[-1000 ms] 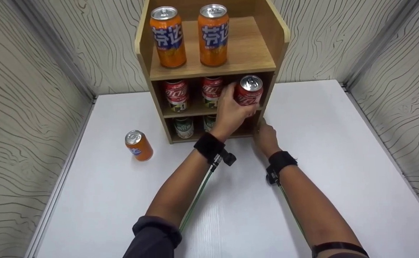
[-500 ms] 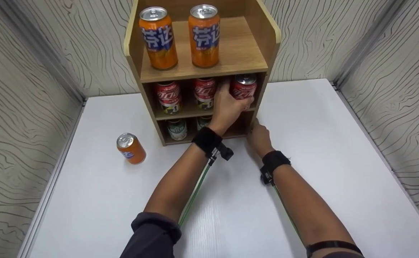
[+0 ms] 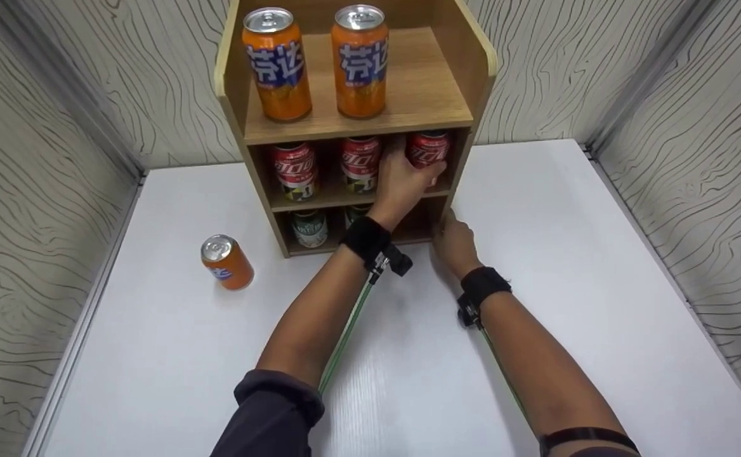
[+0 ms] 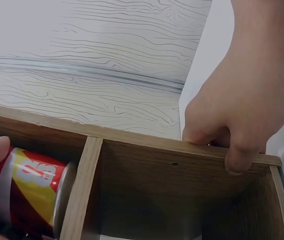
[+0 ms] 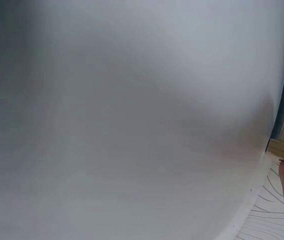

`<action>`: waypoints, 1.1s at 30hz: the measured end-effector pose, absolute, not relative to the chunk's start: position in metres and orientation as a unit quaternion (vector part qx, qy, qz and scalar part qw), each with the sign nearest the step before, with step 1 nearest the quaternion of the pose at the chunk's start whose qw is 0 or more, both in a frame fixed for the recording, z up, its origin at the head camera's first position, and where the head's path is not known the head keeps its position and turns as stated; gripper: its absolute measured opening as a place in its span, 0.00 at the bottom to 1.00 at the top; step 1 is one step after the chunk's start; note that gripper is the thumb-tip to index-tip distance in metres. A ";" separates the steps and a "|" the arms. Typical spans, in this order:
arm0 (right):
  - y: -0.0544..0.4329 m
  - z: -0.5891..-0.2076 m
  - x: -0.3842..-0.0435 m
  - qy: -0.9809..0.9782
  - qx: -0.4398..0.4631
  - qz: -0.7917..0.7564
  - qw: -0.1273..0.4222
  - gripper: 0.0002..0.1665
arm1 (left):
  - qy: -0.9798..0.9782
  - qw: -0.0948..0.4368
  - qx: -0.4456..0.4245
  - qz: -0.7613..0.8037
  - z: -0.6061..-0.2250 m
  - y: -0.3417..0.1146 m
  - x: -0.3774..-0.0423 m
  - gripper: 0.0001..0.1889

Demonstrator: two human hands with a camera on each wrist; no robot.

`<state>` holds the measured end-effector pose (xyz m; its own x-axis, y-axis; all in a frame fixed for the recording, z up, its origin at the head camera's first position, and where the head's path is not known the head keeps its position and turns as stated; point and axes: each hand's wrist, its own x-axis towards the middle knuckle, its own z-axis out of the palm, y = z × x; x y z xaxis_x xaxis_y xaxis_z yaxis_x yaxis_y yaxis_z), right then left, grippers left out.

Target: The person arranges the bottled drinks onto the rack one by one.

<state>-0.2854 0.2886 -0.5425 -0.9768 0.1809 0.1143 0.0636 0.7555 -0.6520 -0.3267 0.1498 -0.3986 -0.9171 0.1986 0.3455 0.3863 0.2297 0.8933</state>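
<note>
My left hand [image 3: 401, 184] grips a red cola can [image 3: 429, 150] inside the middle level of a wooden shelf rack [image 3: 370, 129], at its right end. In the left wrist view the can's [image 4: 35, 190] base lies close to the shelf board, with my thumb and a finger on either side of it. Low at the rack's right side, my right hand [image 3: 458, 246] holds the side panel [image 4: 182, 146], thumb on one face and fingers on the other. Two more red cola cans, one [image 3: 360, 165] beside my left hand and another [image 3: 295, 171] farther left, stand upright on that level.
Two orange soda cans, one left [image 3: 278, 70] and one central [image 3: 360, 66], stand on the top level. Green-and-white cans [image 3: 310, 228] occupy the bottom level, partly hidden by my left arm. Another orange can [image 3: 228, 263] stands on the white table [image 3: 174, 355], left of the rack.
My left hand has pushed the red can deeper into the middle level, and its silver lid has gone under the top board. My right hand keeps its hold; the head view shifted slightly.
</note>
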 end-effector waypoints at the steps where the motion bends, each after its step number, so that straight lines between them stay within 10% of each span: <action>1: 0.288 -0.543 -0.286 -0.933 -0.064 0.344 0.085 0.23 | -0.781 0.079 -0.188 -0.590 -0.399 0.150 -0.328 0.37; 33: 0.291 -0.544 -0.285 -0.932 -0.049 0.348 0.083 0.23 | -0.804 0.106 -0.197 -0.551 -0.403 0.152 -0.337 0.44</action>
<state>-0.2851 0.2907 -0.5438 -0.9815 0.1497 0.1194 0.0347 0.7523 -0.6579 -0.3369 0.1520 -0.4028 -0.9002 0.1998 0.3870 0.4330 0.3153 0.8444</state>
